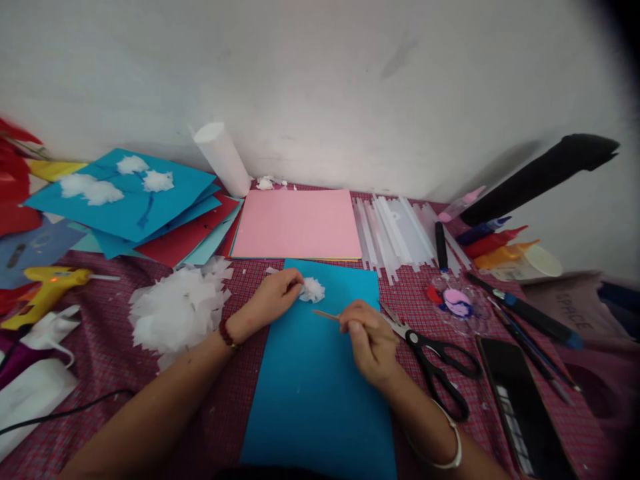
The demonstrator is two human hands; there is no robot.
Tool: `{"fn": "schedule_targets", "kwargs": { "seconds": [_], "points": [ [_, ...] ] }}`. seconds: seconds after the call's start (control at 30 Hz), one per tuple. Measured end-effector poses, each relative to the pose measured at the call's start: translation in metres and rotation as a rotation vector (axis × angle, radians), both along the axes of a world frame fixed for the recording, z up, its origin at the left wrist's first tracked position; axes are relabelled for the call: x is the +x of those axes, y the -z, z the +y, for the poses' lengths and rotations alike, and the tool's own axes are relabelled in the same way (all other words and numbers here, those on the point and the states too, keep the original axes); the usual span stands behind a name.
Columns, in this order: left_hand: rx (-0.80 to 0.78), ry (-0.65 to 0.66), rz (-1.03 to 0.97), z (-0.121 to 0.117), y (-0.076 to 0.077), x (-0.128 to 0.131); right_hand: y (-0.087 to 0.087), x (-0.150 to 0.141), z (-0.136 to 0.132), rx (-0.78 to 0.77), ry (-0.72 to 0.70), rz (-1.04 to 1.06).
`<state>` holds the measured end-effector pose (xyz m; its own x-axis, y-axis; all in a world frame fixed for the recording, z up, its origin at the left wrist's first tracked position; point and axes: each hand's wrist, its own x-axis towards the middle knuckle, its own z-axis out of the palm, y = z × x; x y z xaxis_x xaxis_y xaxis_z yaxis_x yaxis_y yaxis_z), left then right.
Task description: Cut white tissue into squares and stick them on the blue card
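A blue paper sheet [325, 387] lies in front of me, with a small crumpled puff of white tissue paper [313, 290] near its top. My left hand [274, 293] is at the puff's left edge, thumb and fingers pinched together on it. In my right hand [369, 340] is a thin wooden stick [326, 315], gripped between thumb and fingers. Its tip points left, just below the puff and apart from it. Black-handled scissors [430, 357] lie open beside my right hand. A pile of white tissue pieces [180, 307] is left of my left forearm.
Pink paper [300, 223] and white glue sticks [395, 230] lie by the wall. Blue sheets with white puffs [165, 200] and a yellow glue gun [47, 290] are at left. A paint palette [463, 307], cutter [535, 317] and phone [523, 407] sit at right.
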<state>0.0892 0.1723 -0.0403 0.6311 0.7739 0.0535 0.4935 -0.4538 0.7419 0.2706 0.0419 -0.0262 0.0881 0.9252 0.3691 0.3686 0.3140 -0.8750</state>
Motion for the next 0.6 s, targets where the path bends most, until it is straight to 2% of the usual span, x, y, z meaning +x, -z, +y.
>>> {"fn": "schedule_targets", "kwargs": {
  "seconds": [0.1,0.17,0.2,0.23,0.33,0.37,0.43,0.5,0.6],
  "points": [
    [-0.116,-0.087,-0.058,-0.004,-0.003,0.001,0.007,0.004,0.004,-0.187,0.081,0.284],
    [-0.185,-0.196,-0.072,-0.015,-0.012,-0.002,0.013,0.008,0.008,-0.314,0.112,0.434],
    [-0.167,-0.212,-0.057,-0.023,-0.019,-0.005,0.017,0.011,0.011,-0.347,0.156,0.507],
    [-0.112,-0.158,-0.027,-0.032,-0.027,-0.009,0.021,0.013,0.014,-0.381,0.159,0.581],
    [0.109,0.276,0.183,-0.054,-0.052,-0.029,0.029,0.019,0.021,-0.4,0.149,0.708],
    [0.161,0.345,0.248,-0.057,-0.06,-0.04,0.03,0.019,0.022,-0.402,0.143,0.719],
    [0.2,0.269,0.339,-0.049,-0.074,-0.068,0.03,0.02,0.023,-0.413,0.139,0.713],
    [0.257,-0.002,0.34,-0.026,-0.085,-0.101,0.03,0.019,0.022,-0.424,0.145,0.7],
    [0.274,-0.17,0.378,0.012,-0.092,-0.142,0.031,0.018,0.022,-0.419,0.139,0.697]
  ]
}}
